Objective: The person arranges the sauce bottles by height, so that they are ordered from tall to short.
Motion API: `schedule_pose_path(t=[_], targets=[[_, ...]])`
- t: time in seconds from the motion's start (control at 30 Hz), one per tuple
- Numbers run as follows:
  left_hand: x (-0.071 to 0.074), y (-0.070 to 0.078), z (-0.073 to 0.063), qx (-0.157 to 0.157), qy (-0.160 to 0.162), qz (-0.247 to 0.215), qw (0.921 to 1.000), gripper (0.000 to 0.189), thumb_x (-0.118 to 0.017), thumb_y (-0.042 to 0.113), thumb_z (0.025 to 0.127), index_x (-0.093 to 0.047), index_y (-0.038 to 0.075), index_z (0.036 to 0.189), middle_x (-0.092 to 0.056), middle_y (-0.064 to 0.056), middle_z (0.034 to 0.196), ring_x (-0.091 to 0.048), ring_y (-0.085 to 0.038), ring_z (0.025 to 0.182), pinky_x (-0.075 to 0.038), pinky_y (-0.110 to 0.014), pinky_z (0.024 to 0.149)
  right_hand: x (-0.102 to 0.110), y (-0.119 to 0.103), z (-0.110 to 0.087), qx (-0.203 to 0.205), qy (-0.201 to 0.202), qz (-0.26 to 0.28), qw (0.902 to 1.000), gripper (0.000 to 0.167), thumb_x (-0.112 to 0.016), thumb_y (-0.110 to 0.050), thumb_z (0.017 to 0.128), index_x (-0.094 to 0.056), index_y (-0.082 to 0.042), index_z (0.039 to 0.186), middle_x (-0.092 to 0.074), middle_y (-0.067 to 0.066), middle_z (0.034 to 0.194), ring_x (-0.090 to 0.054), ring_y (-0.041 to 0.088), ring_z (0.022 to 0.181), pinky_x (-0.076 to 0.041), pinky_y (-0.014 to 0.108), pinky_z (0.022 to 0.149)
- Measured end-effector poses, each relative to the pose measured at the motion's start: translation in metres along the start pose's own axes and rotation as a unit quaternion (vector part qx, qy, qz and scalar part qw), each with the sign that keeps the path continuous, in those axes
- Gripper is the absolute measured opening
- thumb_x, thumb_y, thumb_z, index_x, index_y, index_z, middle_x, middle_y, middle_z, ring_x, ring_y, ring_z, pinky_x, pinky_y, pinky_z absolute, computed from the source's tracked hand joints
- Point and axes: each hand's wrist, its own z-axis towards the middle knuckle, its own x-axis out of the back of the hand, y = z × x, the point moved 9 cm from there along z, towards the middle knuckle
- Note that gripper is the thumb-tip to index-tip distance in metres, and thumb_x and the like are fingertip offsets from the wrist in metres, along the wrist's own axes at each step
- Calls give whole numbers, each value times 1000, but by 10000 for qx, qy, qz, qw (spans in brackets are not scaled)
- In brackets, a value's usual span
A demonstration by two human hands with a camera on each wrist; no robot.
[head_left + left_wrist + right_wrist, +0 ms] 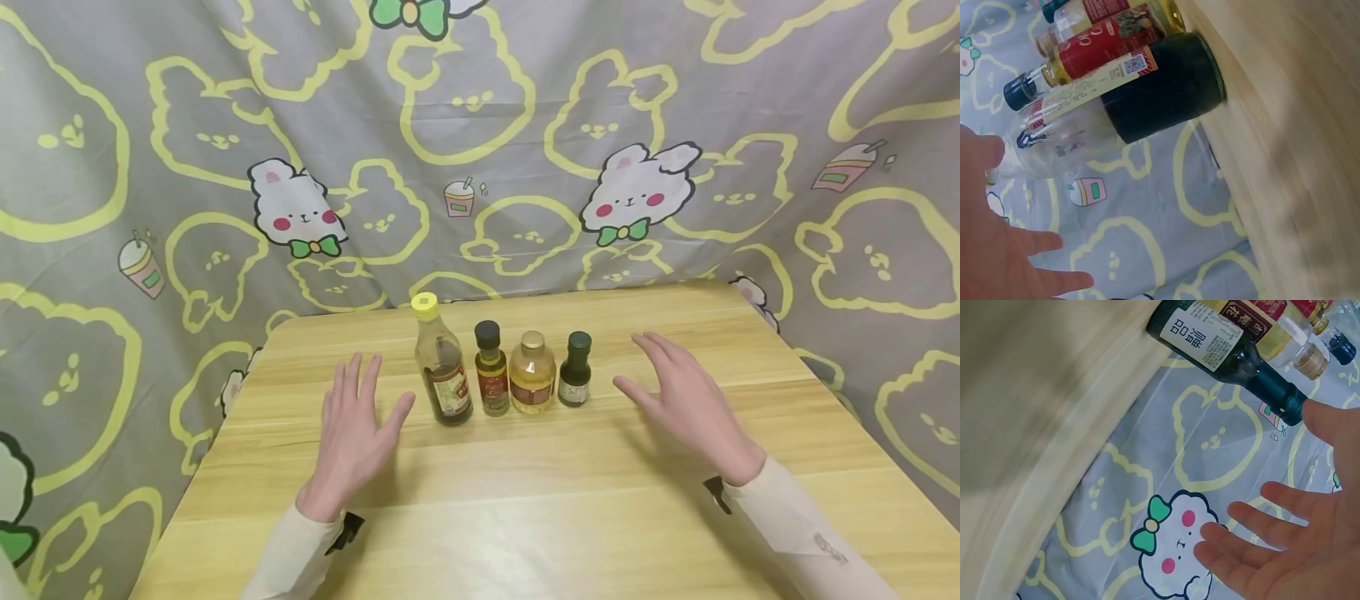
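Head view: 4 bottles stand upright in a row on the wooden table (pixel 480 508), near its back edge. From 9 toward 3 o'clock come the tall yellow-capped bottle (pixel 449 385), the slim black-capped bottle (pixel 492 383), the round bottle (pixel 532 382) and the small dark green bottle (pixel 575 373). The left hand (pixel 352 440) is between 8 and 9 o'clock of the row, nearest the tall yellow-capped bottle. The right hand (pixel 688 408) is between 3 and 4 o'clock, nearest the small dark green bottle. Both hands have their fingers extended and apart, clear of the glass. A grey patterned curtain (pixel 540 125) hangs at 12 o'clock.

Left wrist view: the left hand is at 8 o'clock, 2 fingers stretched out, its thumb covering part of the tall yellow-capped bottle's neck from this angle. That bottle's body lies toward 11 o'clock, the slim black-capped bottle just past it, and the table fills 3 o'clock.

Right wrist view: the right hand is at 4 o'clock, its 4 fingers loosely extended, the thumb tip appearing right beside the small dark green bottle's cap at 1 o'clock.
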Motion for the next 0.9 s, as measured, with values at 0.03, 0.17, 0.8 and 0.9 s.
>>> schedule_pose_path(t=[0.03, 0.17, 0.8, 0.9], targets=[[1, 1, 1, -25, 24, -86, 10000, 85, -45, 64, 101, -20, 12, 164, -6, -18, 171, 0, -42, 157, -6, -70, 124, 0, -1, 2, 43, 36, 30, 10000, 73, -68, -47, 97, -47, 0, 149, -47, 29, 151, -46, 51, 135, -39, 68, 110], [3, 5, 6, -108, 21, -437, 9990, 86, -49, 62, 101, -19, 11, 164, -9, -16, 171, -3, -42, 157, -9, -71, 123, 2, -3, 8, 104, 228, 175, 9995, 70, -71, -42, 97, -49, 0, 148, -50, 27, 149, -48, 48, 135, -40, 65, 111], [6, 29, 25, -283, -19, -2382, 9708, 75, -62, 44, 102, -29, 12, 161, -29, -16, 166, -31, -40, 150, -30, -62, 121, -32, -14, 22, -211, -582, 1139, 9916, 70, -66, -47, 99, -46, -4, 150, -52, 21, 148, -60, 41, 124, -55, 58, 97], [5, 32, 28, -296, -28, -2507, 9676, 75, -64, 44, 101, -31, 11, 160, -31, -13, 165, -32, -37, 150, -33, -59, 121, -37, -15, 24, -309, -689, 1355, 9879, 70, -67, -46, 98, -46, -4, 150, -51, 21, 148, -60, 41, 124, -56, 57, 98]])
